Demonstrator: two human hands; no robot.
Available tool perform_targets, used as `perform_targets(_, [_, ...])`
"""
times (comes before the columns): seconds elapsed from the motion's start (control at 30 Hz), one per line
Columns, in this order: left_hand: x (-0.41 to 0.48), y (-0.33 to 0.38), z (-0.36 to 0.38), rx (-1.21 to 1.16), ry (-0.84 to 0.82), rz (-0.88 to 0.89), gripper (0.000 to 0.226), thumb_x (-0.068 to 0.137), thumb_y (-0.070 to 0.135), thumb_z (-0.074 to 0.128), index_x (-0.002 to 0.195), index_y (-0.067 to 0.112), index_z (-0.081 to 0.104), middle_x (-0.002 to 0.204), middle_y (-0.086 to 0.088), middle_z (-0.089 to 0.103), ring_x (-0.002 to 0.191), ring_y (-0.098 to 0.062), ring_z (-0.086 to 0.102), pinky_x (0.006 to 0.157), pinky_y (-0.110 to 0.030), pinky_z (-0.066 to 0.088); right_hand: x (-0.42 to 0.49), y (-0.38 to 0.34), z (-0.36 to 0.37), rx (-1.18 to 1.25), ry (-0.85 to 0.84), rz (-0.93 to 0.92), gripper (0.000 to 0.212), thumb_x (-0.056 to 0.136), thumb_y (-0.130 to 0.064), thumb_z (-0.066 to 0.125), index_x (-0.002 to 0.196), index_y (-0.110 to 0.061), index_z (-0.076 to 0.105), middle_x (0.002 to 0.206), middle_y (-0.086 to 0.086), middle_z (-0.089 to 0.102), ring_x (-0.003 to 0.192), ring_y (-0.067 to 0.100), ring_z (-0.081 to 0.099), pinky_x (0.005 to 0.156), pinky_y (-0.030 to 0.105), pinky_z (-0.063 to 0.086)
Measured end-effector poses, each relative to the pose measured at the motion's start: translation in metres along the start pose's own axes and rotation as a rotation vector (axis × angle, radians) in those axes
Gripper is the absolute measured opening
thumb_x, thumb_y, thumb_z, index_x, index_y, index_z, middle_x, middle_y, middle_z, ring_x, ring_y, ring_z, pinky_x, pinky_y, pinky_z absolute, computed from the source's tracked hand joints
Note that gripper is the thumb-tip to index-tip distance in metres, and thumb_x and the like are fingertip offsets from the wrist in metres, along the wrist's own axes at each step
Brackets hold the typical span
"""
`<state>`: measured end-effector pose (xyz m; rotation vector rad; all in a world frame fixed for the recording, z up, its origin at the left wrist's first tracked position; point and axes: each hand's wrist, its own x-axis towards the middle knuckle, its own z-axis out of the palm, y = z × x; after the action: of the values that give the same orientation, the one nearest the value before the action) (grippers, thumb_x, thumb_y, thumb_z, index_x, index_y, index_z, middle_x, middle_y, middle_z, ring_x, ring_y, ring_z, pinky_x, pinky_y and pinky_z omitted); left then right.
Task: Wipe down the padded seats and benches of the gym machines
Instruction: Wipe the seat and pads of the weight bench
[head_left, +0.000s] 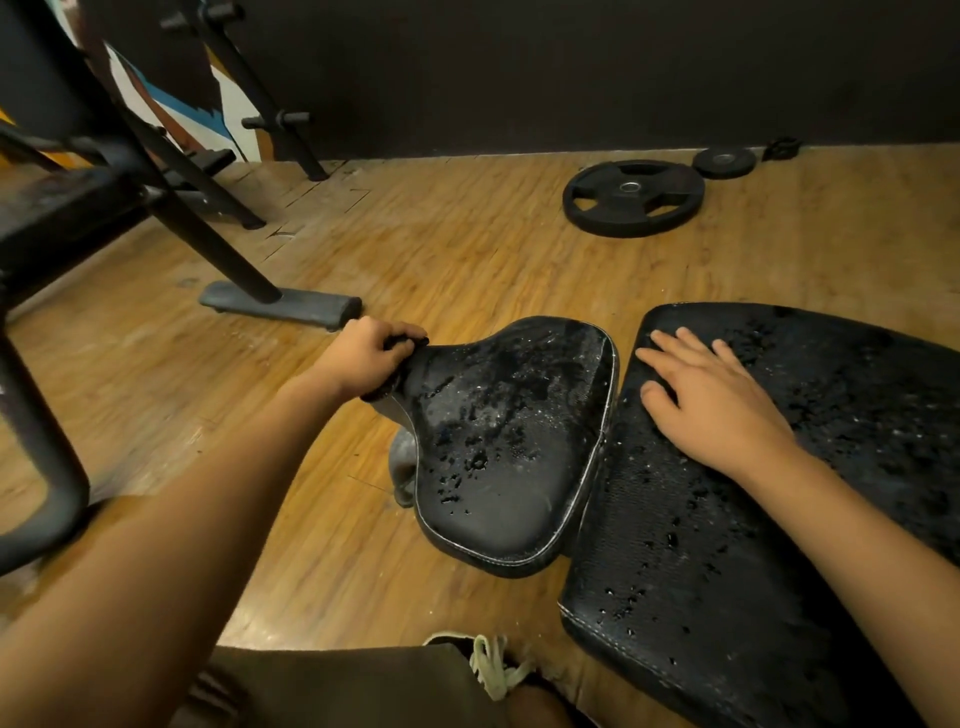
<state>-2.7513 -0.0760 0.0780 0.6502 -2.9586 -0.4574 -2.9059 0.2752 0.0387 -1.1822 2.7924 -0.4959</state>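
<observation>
You're over a wood-plank floor (467, 249) by a dark wall, 2 weight plates (634, 197) lying near it. Your left hand (371, 356) is curled tight around the narrow tip of the wet black seat pad (509, 441), which points left. Your right hand (711, 400) lies flat, fingers spread, on the bench pad (753, 545) just beside it.

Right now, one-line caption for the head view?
Left hand grips the wet seat pad's narrow end; right hand lies flat on the bench pad.
</observation>
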Motion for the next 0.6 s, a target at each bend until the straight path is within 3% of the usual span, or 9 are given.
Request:
perform_targets(0.1, [-0.025,-0.009,-0.001,-0.059,0.011,0.119,0.033,0.100,0.014,0.055,0.131,0.019,0.065,0.138,0.008,0.058,0.129,-0.006,0.051,0.109,-0.022,0.035,0.000,0.000,0.000,-0.007,0.007,0.000,0.051,0.105,-0.037,0.032,0.154,-0.022,0.036,0.164,-0.004,0.021,0.153,0.014,0.008,0.125,0.039,0.002])
perform_targets(0.2, [-0.031,-0.018,0.001,-0.116,0.046,0.150,0.033,0.099,0.013,0.057,0.130,0.020,0.065,0.137,0.011,0.057,0.127,0.001,0.048,0.109,-0.019,0.033,0.000,-0.001,0.001,-0.013,0.015,0.001,0.052,0.104,-0.038,0.031,0.153,-0.022,0.037,0.164,-0.003,0.022,0.153,0.015,0.009,0.124,0.039,0.003])
perform_targets(0.37, [0.019,-0.004,0.001,0.019,-0.044,0.085,0.026,0.102,0.023,0.052,0.123,0.026,0.068,0.110,0.004,0.072,0.082,-0.005,0.063,0.074,-0.022,0.049,0.002,-0.001,0.002,-0.014,0.021,0.010,0.052,0.104,-0.038,0.032,0.153,-0.023,0.037,0.164,-0.005,0.022,0.153,0.013,0.009,0.125,0.038,0.002])
perform_targets(0.43, [0.027,-0.001,0.001,0.047,-0.081,0.088,0.026,0.103,0.024,0.051,0.121,0.025,0.069,0.110,0.004,0.072,0.084,-0.005,0.064,0.070,-0.019,0.047,0.002,0.000,0.003,-0.013,0.026,0.006,0.052,0.104,-0.038,0.032,0.153,-0.024,0.037,0.164,-0.005,0.022,0.153,0.013,0.009,0.125,0.038,0.003])
perform_targets(0.5, [0.015,-0.001,0.000,0.019,-0.079,0.123,0.029,0.103,0.020,0.051,0.127,0.022,0.067,0.127,0.005,0.067,0.109,-0.010,0.064,0.087,-0.018,0.046,0.002,0.001,0.003,-0.011,0.019,0.005,0.052,0.104,-0.039,0.032,0.153,-0.024,0.037,0.164,-0.004,0.022,0.153,0.013,0.010,0.125,0.038,0.003])
perform_targets(0.6, [-0.019,-0.006,0.009,-0.032,0.023,0.186,0.035,0.101,0.014,0.053,0.134,0.019,0.062,0.144,0.006,0.054,0.135,-0.011,0.047,0.115,-0.033,0.034,0.002,0.001,0.003,-0.014,0.005,0.010,0.053,0.104,-0.040,0.031,0.154,-0.025,0.036,0.164,-0.005,0.021,0.153,0.013,0.009,0.125,0.038,0.002])
